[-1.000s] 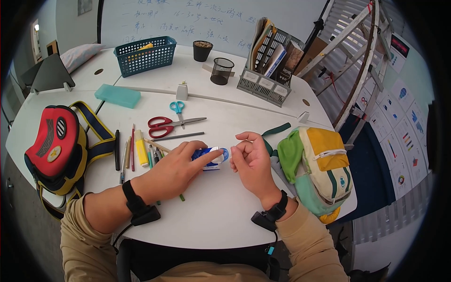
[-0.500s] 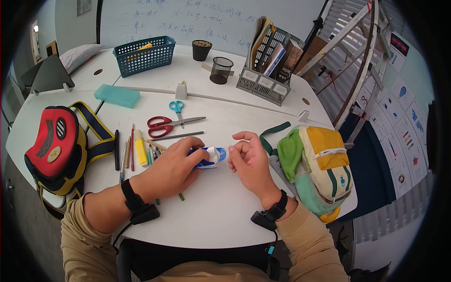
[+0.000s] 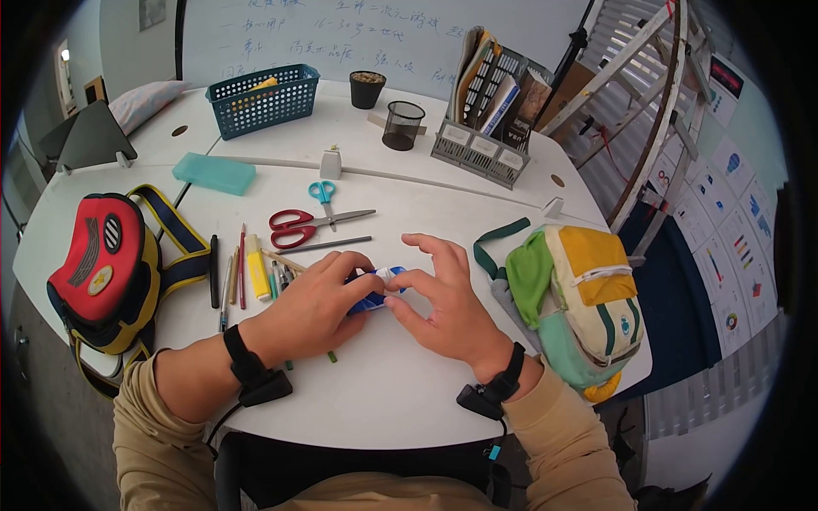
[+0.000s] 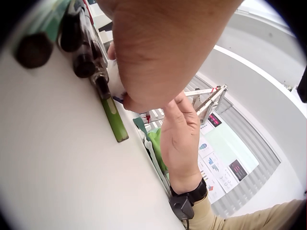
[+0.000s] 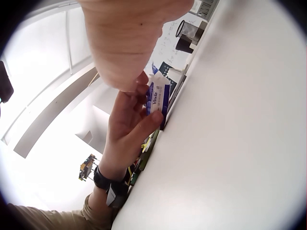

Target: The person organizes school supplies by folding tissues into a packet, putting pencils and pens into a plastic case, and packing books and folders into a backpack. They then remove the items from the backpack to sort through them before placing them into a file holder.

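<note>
A small blue and white tissue pack lies between the two hands, its printed side showing in the right wrist view. My left hand grips the pack from the left, thumb along its near side. My right hand is at the pack's right end, with thumb and index finger around a white bit at its opening; whether they pinch it is hard to tell. In the left wrist view the pack is mostly hidden behind my left hand.
Pens and a yellow marker lie left of the hands, red scissors and small blue scissors beyond. A red bag stands left, a colourful backpack right. Farther back are a teal basket and mesh cup.
My right hand has moved left to the pack's end, its thumb and index finger now spread around the opening. The left hand's index finger has drawn back from the pack's right end.
</note>
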`<action>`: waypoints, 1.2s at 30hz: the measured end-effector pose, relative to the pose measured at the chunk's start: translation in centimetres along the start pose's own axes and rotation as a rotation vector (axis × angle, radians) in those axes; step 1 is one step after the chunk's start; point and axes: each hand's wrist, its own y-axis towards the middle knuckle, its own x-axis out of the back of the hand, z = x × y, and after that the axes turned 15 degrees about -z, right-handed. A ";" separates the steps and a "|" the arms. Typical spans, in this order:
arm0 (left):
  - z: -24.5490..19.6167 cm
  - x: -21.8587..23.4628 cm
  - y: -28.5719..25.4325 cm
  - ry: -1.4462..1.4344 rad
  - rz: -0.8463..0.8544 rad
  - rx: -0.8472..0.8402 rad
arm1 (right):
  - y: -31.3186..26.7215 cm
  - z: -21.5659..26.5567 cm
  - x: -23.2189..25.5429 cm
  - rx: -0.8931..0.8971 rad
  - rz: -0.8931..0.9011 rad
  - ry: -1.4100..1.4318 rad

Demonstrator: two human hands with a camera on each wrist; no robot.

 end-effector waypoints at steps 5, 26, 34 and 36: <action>-0.2 0.1 0.0 -0.033 0.030 0.054 | 0.0 -0.2 0.2 -0.032 0.035 -0.082; 0.3 -0.4 -0.6 -0.122 0.039 0.130 | -0.6 -0.9 -0.5 -0.279 0.079 0.195; 0.5 -0.7 -0.8 -0.125 0.005 0.123 | -1.3 -2.0 -1.3 -0.260 0.095 0.176; 0.5 -0.7 -0.8 -0.133 0.002 0.124 | -1.4 -1.9 -1.4 -0.268 0.112 0.176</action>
